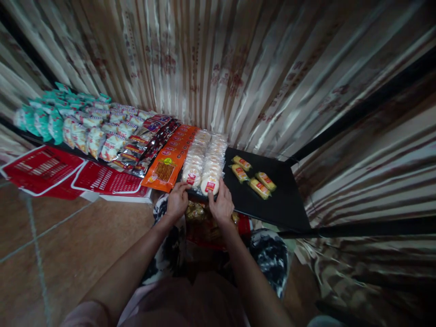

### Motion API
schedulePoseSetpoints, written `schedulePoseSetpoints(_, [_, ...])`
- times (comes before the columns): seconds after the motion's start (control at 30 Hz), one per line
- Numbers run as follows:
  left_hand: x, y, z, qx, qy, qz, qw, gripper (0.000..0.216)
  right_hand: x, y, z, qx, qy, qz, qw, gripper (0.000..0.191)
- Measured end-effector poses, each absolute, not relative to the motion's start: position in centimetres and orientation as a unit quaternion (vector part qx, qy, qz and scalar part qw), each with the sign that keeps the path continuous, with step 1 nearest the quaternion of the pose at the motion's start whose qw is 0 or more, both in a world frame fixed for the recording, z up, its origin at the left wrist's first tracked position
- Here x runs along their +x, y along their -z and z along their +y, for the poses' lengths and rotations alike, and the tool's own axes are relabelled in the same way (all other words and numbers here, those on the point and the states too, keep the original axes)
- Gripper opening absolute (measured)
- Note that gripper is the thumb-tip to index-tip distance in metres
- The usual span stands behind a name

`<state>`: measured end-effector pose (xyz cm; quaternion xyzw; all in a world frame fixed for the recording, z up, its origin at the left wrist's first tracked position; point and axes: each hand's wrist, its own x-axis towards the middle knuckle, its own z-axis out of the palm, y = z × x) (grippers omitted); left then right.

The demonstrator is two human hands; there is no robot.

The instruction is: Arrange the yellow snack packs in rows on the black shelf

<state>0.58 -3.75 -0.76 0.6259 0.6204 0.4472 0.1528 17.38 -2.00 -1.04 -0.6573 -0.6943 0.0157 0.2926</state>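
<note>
Two rows of round white rice crackers in clear wrappers (pixel 210 184) stand side by side on a black shelf (pixel 272 209). Their front packs carry red labels. My left hand (pixel 177 200) is closed at the front left corner of the rows, its fingertips against the left front pack. On the other side, my right hand (pixel 222 202) grips the front of the right row, thumb at the front pack and fingers along its right side. An orange snack bag (pixel 166 168) lies just left of the rows. Several small yellow wrapped snacks (pixel 260 187) lie to the right.
Further left along the shelf are dark red snack packs (pixel 143 145), white bags (pixel 112 145) and green bags (pixel 41 122). Red baskets (pixel 41 170) sit on the tiled floor below. Beneath my hands is a red container with gold-wrapped items (pixel 195 212). A striped curtain (pixel 190 59) hangs behind.
</note>
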Motion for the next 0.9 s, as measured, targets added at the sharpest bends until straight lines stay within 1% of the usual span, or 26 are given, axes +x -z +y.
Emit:
schedulePoseSetpoints(0.23, [1.0,0.7,-3.7,0.630,-0.437,0.628,0.134,0.032,17.3,0.5,-2.2,-0.657,-0.031,-0.694,0.293,0.055])
schedulePoseSetpoints(0.3, [0.9,0.5,-3.8,0.622,-0.444,0.636,0.104,0.032,17.3,0.5,-2.2,-0.657,-0.030,-0.694,0.295,0.055])
schedulePoseSetpoints(0.4, [0.6,0.0,-3.9,0.602,-0.429,0.673,0.030,0.031,17.5,0.6,-2.1,-0.654,-0.022,-0.696,0.295,0.055])
schedulePoseSetpoints(0.53, [0.3,-0.1,-3.3,0.574,-0.381,0.724,-0.036,0.039,17.6,0.5,-2.0,-0.648,-0.022,-0.701,0.295,0.054])
schedulePoseSetpoints(0.67, [0.3,0.4,-2.8,0.575,-0.343,0.742,-0.045,0.044,17.5,0.4,-2.0,-0.652,-0.022,-0.698,0.294,0.054])
schedulePoseSetpoints(0.9, [1.2,1.0,-4.1,0.626,-0.323,0.708,-0.047,0.042,17.4,0.2,-1.9,-0.656,-0.027,-0.699,0.283,0.053])
